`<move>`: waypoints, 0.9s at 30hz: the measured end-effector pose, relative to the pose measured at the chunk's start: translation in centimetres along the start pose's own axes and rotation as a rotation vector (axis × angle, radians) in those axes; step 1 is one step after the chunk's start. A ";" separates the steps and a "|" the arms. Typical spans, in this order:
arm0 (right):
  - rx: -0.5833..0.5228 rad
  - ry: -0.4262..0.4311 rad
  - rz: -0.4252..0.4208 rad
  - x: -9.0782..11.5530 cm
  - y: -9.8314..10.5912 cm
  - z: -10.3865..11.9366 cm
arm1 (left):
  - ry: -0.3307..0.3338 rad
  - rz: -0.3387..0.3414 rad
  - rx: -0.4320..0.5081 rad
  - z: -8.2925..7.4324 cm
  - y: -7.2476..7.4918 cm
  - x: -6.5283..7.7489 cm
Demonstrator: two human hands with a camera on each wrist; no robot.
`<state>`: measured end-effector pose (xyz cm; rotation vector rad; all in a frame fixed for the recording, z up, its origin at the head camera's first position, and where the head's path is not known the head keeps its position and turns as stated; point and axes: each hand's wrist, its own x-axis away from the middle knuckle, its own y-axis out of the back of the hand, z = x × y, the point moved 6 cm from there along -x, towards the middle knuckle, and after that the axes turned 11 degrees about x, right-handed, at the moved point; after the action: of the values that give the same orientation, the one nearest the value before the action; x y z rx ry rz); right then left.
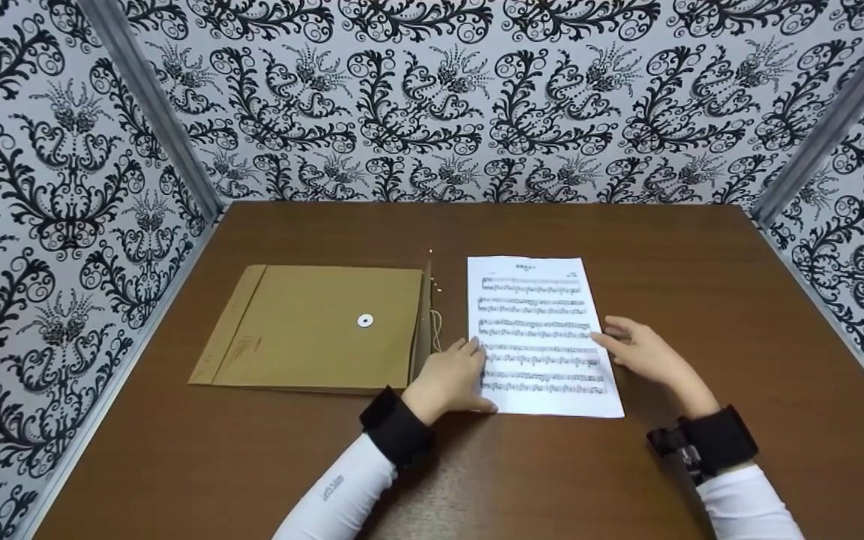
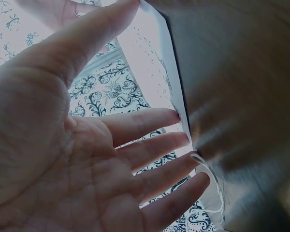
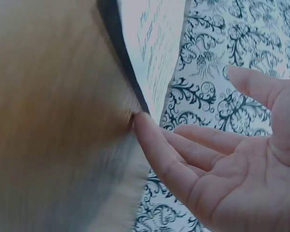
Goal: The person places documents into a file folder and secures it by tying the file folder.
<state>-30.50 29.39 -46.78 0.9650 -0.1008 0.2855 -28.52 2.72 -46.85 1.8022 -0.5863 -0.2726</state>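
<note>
In the head view, sheet music [image 1: 541, 315] lies on the wooden table [image 1: 702, 285], right of a kraft string-tie envelope [image 1: 312, 337]. The left hand [image 1: 448, 379] and right hand [image 1: 646, 356] touch its opposite edges; uneven pressure could skew or buckle it.

In the left wrist view, the fingers are extended, gripping nothing; the string [image 2: 215, 186] beside them could snag.

In the right wrist view, relaxed fingers pinch nothing, so the edge could slip away.

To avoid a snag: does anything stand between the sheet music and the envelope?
Yes: the left hand is between them, at the left edge of the sheet music; the pale string beside the envelope also lies there.
</note>
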 end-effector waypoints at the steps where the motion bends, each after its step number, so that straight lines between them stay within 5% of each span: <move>1: -0.036 -0.006 0.004 -0.3 0.1 -0.2 | -0.002 -0.002 0.000 0.0 0.0 0.0; 8: -0.175 -0.051 0.012 -1.4 0.5 -0.9 | -0.010 -0.012 -0.004 -0.2 0.1 0.0; 27: -0.208 -0.093 -0.011 -2.8 0.4 -1.2 | 0.000 -0.012 0.011 0.0 0.0 0.0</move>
<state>-33.31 30.08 -47.69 0.7717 -0.2061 0.2158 -28.50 2.69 -46.80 1.8174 -0.5776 -0.2779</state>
